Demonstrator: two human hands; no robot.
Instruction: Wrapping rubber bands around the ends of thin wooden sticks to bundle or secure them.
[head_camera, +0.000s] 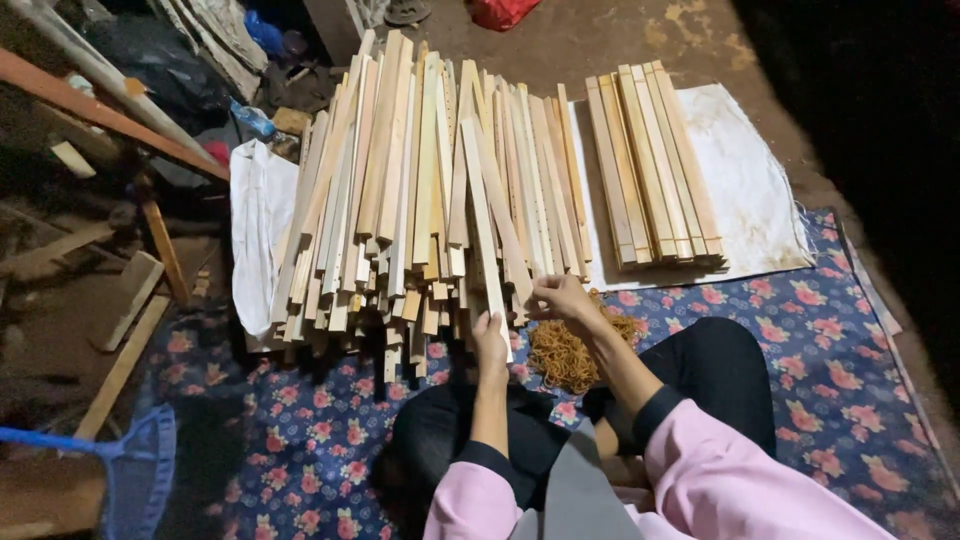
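Observation:
A big loose heap of pale wooden slats (400, 190) lies on a white cloth in front of me. My left hand (489, 339) grips the near end of one long slat (481, 215) that lies on top of the heap. My right hand (560, 297) is at the near ends of the slats just right of it, fingers curled on the wood. A pile of yellow-brown rubber bands (565, 352) lies on the floral mat right under my right hand. A neat stack of slats (650, 160) lies apart to the right.
I sit on a blue floral mat (800, 350) with my knees in dark trousers. A white cloth (750, 190) lies under the neat stack. Wooden boards and a frame (110, 120) stand at the left, a blue net (135, 470) at bottom left.

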